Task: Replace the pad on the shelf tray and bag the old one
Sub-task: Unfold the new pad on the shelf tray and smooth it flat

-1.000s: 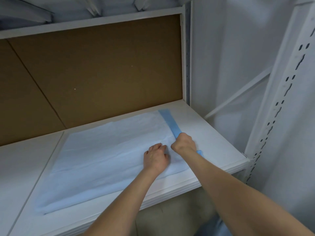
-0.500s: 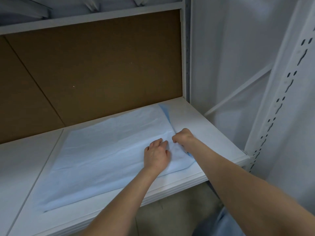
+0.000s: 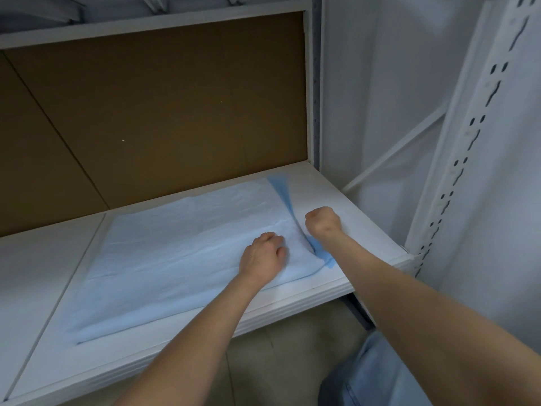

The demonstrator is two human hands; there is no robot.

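A pale blue pad [image 3: 175, 253] lies flat across the white shelf tray [image 3: 345, 206]. Its darker blue backing [image 3: 282, 194] shows along the right edge, where the pad is lifted and folded inward. My left hand [image 3: 262, 256] rests on the pad near its front right corner, fingers bent, pressing it down. My right hand [image 3: 322, 222] is a fist at the pad's raised right edge; whether it pinches the edge is hidden behind the knuckles.
Brown backboard [image 3: 164, 112] closes the shelf's rear. A white perforated upright [image 3: 468, 142] and a diagonal brace [image 3: 395, 153] stand to the right. Another white shelf panel [image 3: 35, 273] adjoins on the left. Below the shelf front is tan floor [image 3: 278, 347].
My right hand has moved right and back off the pad toward the bare shelf, and the pad's right edge stands more raised. The left hand stays pressing near the corner.
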